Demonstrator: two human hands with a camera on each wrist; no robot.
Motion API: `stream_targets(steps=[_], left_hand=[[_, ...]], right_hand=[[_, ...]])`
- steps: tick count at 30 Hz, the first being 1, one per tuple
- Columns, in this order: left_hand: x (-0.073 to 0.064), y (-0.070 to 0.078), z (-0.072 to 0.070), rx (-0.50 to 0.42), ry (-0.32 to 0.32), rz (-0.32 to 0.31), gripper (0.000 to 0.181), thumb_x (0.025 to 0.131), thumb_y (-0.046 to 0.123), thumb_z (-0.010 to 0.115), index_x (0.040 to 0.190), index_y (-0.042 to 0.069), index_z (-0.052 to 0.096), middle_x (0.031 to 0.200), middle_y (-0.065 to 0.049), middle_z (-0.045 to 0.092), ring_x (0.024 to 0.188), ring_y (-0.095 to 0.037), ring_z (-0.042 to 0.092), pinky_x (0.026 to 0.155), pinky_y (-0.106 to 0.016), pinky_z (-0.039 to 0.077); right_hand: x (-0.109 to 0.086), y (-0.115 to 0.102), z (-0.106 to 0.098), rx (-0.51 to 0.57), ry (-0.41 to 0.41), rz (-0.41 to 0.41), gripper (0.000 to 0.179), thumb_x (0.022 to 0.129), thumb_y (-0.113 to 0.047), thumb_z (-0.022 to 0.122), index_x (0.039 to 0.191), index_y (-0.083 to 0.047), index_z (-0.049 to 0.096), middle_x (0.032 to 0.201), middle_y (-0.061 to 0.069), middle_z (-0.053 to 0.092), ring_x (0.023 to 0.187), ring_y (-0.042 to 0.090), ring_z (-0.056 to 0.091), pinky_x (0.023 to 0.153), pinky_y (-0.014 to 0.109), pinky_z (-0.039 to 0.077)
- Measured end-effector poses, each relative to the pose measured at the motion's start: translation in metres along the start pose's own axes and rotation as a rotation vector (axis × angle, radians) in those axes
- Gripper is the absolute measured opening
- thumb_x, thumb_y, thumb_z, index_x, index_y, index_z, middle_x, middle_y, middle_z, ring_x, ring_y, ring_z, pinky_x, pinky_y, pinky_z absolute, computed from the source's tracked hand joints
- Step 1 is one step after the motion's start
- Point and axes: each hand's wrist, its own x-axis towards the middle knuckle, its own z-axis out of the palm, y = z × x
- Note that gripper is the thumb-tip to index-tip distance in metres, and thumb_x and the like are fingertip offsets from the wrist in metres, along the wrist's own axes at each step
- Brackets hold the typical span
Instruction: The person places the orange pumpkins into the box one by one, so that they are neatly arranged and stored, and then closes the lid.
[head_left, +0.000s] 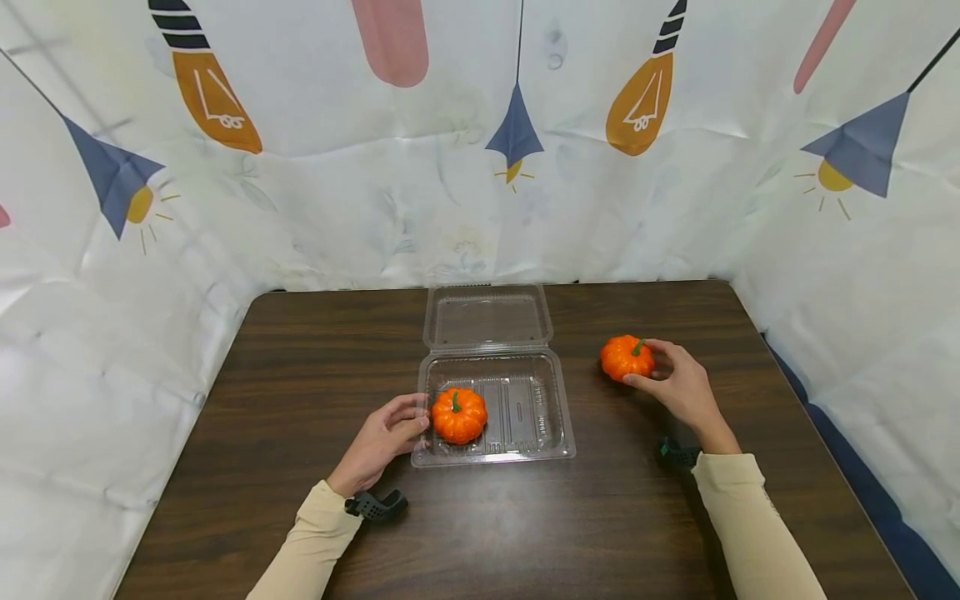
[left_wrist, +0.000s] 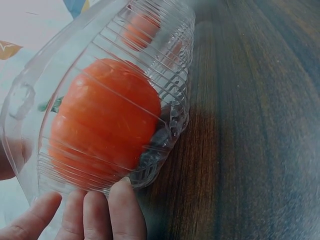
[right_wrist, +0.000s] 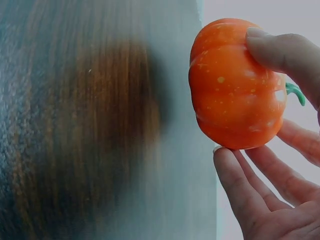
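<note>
A clear plastic clamshell container (head_left: 525, 408) lies with its lid (head_left: 491, 321) folded back. Inside its left part sits a small orange pumpkin (head_left: 459, 416) with a green stem, seen through the ribbed wall in the left wrist view. My left hand (head_left: 382, 442) holds the container's left edge, fingertips (left_wrist: 125, 210) against the outer wall and thumb by the rim. At the right side of the table, my right hand (head_left: 678, 387) grips a second orange pumpkin (right_wrist: 235, 85) between thumb and fingers, its green stem pointing toward the palm.
The dark wood-grain table (head_left: 600, 517) carries the container near its middle. White fabric (head_left: 465, 208) printed with lamps and bulbs hangs behind the table and along both sides. Each wrist wears a black strap (head_left: 375, 505).
</note>
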Motion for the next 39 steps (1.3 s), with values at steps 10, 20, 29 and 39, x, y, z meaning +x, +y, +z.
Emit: stream_targets(steps=[10, 20, 29, 39], left_hand=[[0.000, 0.002, 0.000, 0.016, 0.000, -0.003, 0.055, 0.101, 0.018, 0.067, 0.150, 0.002, 0.047, 0.136, -0.026, 0.058, 0.112, -0.020, 0.068, 0.089, -0.030, 0.063], [-0.001, 0.001, -0.002, 0.029, 0.004, -0.003, 0.054, 0.102, 0.017, 0.065, 0.150, 0.002, 0.046, 0.137, -0.027, 0.058, 0.115, -0.023, 0.067, 0.091, -0.032, 0.063], [-0.001, -0.001, -0.002, 0.004, -0.010, 0.007, 0.056, 0.101, 0.018, 0.067, 0.150, 0.002, 0.046, 0.135, -0.026, 0.058, 0.110, -0.018, 0.067, 0.088, -0.028, 0.063], [-0.001, 0.000, -0.003, 0.015, -0.010, 0.011, 0.055, 0.101, 0.019, 0.067, 0.150, 0.003, 0.046, 0.135, -0.026, 0.058, 0.114, -0.023, 0.067, 0.089, -0.030, 0.063]], right_hand=[[-0.002, -0.015, -0.002, 0.010, 0.012, -0.038, 0.082, 0.085, -0.046, 0.084, 0.149, -0.007, 0.051, 0.147, 0.022, 0.056, 0.118, 0.041, 0.067, 0.100, 0.058, 0.057], [-0.003, -0.035, -0.001, 0.028, 0.007, -0.094, 0.080, 0.085, -0.040, 0.086, 0.148, -0.006, 0.052, 0.146, 0.022, 0.055, 0.121, 0.043, 0.064, 0.102, 0.059, 0.055], [-0.005, -0.049, 0.007, 0.013, 0.012, -0.147, 0.078, 0.082, -0.039, 0.088, 0.146, -0.009, 0.054, 0.141, 0.018, 0.058, 0.117, 0.039, 0.067, 0.099, 0.056, 0.058], [-0.005, -0.063, 0.017, 0.042, 0.000, -0.198, 0.075, 0.080, -0.033, 0.090, 0.144, -0.009, 0.057, 0.136, 0.016, 0.060, 0.116, 0.036, 0.068, 0.097, 0.052, 0.059]])
